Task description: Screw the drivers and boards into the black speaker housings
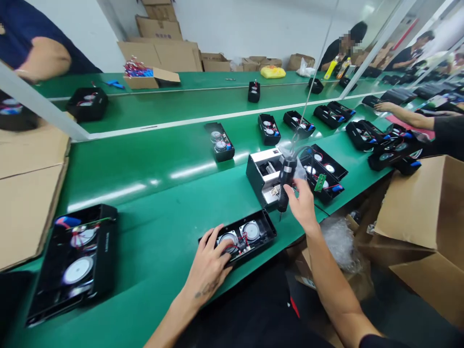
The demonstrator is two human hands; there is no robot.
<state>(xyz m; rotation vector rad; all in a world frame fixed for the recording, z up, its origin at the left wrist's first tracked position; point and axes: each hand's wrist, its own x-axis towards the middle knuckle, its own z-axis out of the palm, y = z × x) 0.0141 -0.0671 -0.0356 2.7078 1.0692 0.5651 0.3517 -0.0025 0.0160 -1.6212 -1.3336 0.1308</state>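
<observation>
In the head view an open black speaker housing (266, 223) lies in front of me, with two round white-backed speakers (251, 231) and red wires inside. My left hand (210, 263) is closed on its left end, fingers over the rim and near one speaker. An electric screwdriver (287, 176) hangs upright on a cord, its bit pointing down just beyond the housing's right end and apart from it. My right hand (303, 205) grips its lower body. Behind the screwdriver stands a black and silver box-shaped machine (256, 180), probably a screw feeder.
Open housings (328, 186) with a green circuit board (320, 182) lie right of the machine. A larger-looking housing (107, 251) is at left. Several more line the green bench (159, 193). Cardboard boxes (409, 217) stand at lower right. Co-workers sit along the bench, one arm (409, 113) reaching in.
</observation>
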